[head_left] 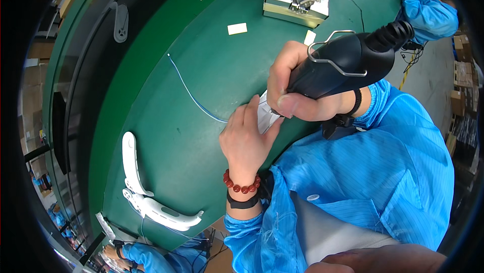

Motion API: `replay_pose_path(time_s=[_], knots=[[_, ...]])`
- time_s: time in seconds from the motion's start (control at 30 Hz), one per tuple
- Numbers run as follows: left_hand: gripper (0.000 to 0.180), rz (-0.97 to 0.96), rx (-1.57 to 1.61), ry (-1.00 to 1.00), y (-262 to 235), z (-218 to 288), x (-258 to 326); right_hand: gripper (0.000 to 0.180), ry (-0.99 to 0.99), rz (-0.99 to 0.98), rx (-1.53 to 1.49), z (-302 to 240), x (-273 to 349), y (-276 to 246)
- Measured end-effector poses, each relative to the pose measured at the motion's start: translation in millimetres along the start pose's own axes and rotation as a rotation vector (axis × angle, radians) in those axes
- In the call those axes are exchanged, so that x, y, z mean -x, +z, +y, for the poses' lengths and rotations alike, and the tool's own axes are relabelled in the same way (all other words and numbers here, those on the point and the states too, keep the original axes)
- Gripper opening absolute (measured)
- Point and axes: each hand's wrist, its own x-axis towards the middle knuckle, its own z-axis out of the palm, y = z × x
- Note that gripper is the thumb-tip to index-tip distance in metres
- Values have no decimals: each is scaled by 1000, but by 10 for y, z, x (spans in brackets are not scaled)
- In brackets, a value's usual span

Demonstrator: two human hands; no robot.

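Note:
My right hand (292, 89) is wrapped round a black electric screwdriver (338, 66) with a wire hanging loop and a ribbed cable end. Its tip points down to the lower left, at a white plastic part (265, 116). My left hand (247, 134) grips that part against the green table, thumb on one side and fingers on the other. Much of the part is hidden by my hands, and so is the exact spot where the tip meets it. A thin blue-and-white wire (194, 99) runs from beside my left fingers toward the upper left.
Two curved white plastic pieces (132, 164) lie on the green table (171, 137) at the left. A bench machine (297, 3) with a metal head stands at the far edge, near a pale yellow paper slip (237, 29). Blue-sleeved co-workers (428, 15) sit at upper right and lower left.

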Motion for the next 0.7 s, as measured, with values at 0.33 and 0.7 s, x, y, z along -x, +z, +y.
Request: replay_pose_path(time_s=[0.33,0.7], knots=[[61,16,14,2,4,-20,0,22,3,52,-65,68,-1,48],[51,40,36,11,3,-36,16,25,-19,-43,188,70,24,43]])
